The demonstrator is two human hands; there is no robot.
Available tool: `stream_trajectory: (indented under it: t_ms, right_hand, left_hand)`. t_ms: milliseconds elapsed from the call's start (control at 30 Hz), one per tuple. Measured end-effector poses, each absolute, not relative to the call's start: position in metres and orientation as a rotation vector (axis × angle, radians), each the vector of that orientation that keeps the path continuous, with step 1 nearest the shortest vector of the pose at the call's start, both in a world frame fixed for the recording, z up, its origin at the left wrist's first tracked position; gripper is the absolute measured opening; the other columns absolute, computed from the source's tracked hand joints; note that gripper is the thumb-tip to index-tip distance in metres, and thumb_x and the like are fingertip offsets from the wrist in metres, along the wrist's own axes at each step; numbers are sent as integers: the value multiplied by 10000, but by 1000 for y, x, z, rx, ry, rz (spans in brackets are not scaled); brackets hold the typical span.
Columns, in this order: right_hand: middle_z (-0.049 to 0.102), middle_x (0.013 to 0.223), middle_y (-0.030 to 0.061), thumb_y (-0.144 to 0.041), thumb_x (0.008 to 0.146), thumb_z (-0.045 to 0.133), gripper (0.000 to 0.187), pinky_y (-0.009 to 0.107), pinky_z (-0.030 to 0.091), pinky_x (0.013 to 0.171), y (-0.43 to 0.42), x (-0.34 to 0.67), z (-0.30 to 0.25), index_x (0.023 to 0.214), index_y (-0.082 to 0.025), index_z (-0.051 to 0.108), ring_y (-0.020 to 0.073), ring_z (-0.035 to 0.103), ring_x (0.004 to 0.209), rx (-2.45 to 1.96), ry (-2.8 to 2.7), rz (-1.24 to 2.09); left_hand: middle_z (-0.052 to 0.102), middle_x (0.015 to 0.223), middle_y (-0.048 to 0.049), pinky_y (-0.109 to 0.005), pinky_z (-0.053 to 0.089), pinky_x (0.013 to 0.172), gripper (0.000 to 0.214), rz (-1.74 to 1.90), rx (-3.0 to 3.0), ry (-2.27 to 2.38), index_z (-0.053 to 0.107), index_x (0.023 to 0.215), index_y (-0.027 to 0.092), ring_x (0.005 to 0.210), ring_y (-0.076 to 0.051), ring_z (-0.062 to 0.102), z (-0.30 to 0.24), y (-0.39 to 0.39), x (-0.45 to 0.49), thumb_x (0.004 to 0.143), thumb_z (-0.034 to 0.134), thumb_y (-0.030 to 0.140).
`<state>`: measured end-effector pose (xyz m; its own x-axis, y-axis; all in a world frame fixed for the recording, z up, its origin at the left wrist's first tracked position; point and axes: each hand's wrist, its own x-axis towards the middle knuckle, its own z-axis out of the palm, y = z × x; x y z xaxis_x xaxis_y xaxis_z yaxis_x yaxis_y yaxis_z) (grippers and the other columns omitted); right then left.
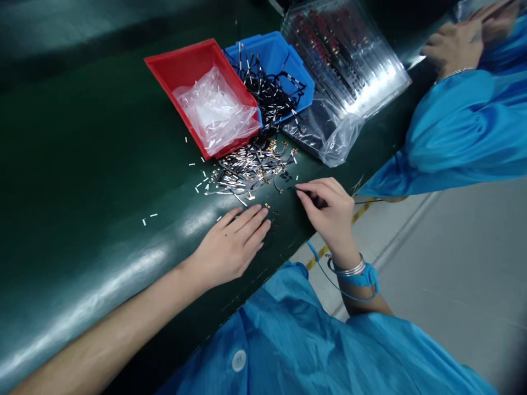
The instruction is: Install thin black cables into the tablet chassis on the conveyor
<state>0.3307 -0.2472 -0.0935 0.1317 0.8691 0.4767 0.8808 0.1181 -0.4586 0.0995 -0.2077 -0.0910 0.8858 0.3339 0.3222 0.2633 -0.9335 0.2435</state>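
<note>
My left hand (pixel 230 247) lies flat on the dark green belt (pixel 82 142), palm down, its fingertips just below a loose pile of small metal-and-gold cable pieces (pixel 247 171). My right hand (pixel 325 211) sits at the pile's lower right edge, thumb and forefinger close together. Whether they pinch anything is hidden. A blue anti-static wrist strap (pixel 356 274) circles my right wrist. Above the pile, a blue bin (pixel 263 46) holds tangled black cables with white bands (pixel 267 90).
A red bin (pixel 181 68) holds a clear plastic bag (pixel 216 112). Stacked clear trays (pixel 341 55) and another bag (pixel 333 137) lie at the back right. A co-worker's hands (pixel 455 46) and blue sleeve (pixel 453 134) are at the right. Small white bits (pixel 148 218) lie on the belt.
</note>
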Motion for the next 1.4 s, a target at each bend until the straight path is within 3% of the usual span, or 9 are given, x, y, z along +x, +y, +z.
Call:
stream_trajectory:
  t_ms: [400, 600, 800, 1033, 1400]
  right_hand:
    - [672, 816, 31, -179, 864, 570, 130, 315, 478, 635, -245, 334, -88, 802, -223, 675, 168, 596, 762, -1647, -1897, 123]
    - [637, 715, -2, -234, 832, 648, 70, 297, 440, 581, -258, 315, -85, 764, -218, 645, 143, 534, 635, -1879, -1561, -25]
    - [602, 687, 6, -222, 817, 643, 133, 303, 433, 616, -255, 299, -95, 693, -209, 597, 163, 534, 681, -2009, -1559, -103]
    - [590, 694, -3, -187, 797, 640, 57, 295, 441, 624, -254, 303, -94, 741, -198, 640, 152, 529, 668, -1992, -1531, -30]
    - [633, 704, -8, -173, 812, 639, 99, 277, 455, 579, -260, 271, -87, 720, -209, 637, 139, 567, 668, -1838, -1580, 183]
  left_hand:
    - [657, 1223, -158, -408, 492, 955, 326, 653, 2858, 424, 651, 1150, 46, 1161, -273, 607, -90, -208, 101, 957, 418, 169]
    - [672, 1195, -155, -397, 497, 951, 323, 681, 2866, 421, 659, 1132, 57, 1144, -261, 620, -90, -208, 101, 961, 410, 173]
    - [676, 1185, -159, -393, 500, 939, 312, 699, 2876, 417, 661, 1122, 49, 1132, -265, 625, -91, -209, 100, 954, 425, 167]
    - [681, 1178, -150, -396, 499, 936, 328, 741, 2873, 417, 672, 1100, 48, 1123, -271, 628, -94, -209, 100, 957, 405, 174]
    - [691, 1161, -136, -382, 477, 958, 325, 734, 2908, 430, 677, 1091, 60, 1119, -257, 625, -97, -210, 100, 933, 423, 188]
